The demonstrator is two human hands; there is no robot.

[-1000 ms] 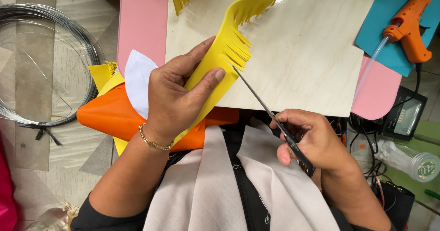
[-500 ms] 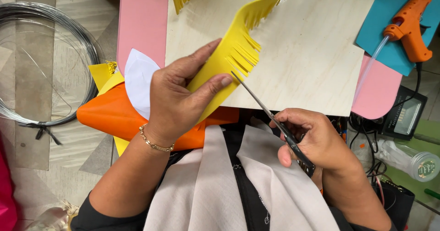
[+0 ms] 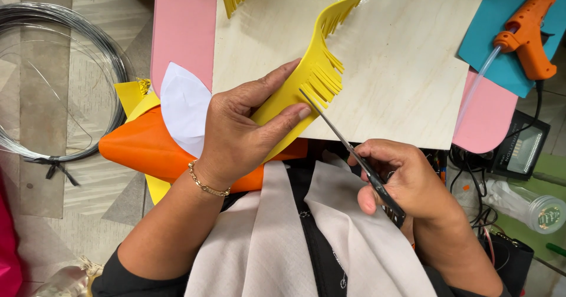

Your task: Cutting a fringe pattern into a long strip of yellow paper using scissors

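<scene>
Left hand (image 3: 236,135) pinches yellow fringed strip (image 3: 306,76); right hand (image 3: 407,182) grips scissors (image 3: 348,147), tips at fringe.

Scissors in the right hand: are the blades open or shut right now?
Shut, or nearly so. The scissors show as one thin dark line, no gap visible between blades, with the tip at the fringed edge of the yellow foam strip in the left hand.

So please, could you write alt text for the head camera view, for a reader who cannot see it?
A person's left hand holds a fringed yellow foam strip over a pale wooden board while the right hand cuts it with scissors. An orange glue gun lies at upper right, coiled wire at left.
</scene>
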